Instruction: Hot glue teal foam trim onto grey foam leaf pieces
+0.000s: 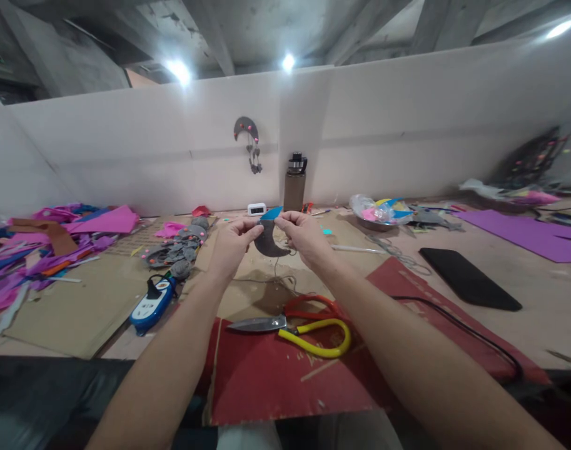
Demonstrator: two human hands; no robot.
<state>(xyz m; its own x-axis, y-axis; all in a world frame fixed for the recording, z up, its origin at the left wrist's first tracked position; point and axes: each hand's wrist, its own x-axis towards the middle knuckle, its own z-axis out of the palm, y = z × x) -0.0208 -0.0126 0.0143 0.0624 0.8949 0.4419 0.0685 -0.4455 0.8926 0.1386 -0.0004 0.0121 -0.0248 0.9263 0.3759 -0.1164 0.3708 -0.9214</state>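
Note:
Between my hands, above the table, is a dark grey felt crescent moon with a small blue felt piece against its top. My left hand pinches the left side, where the blue piece and the crescent meet. From the other side, my right hand is closed on the blue piece's right end, thumb and fingers together. Grey yarn trails below the crescent onto the cardboard. Scissors with one red and one yellow handle lie partly open on the red board nearer to me.
At left lie colourful felt scraps, grey felt pieces and a blue-white power strip. A bottle stands behind my hands. To the right are a bowl of scraps, a black phone and purple felt. A crescent ornament hangs on the partition.

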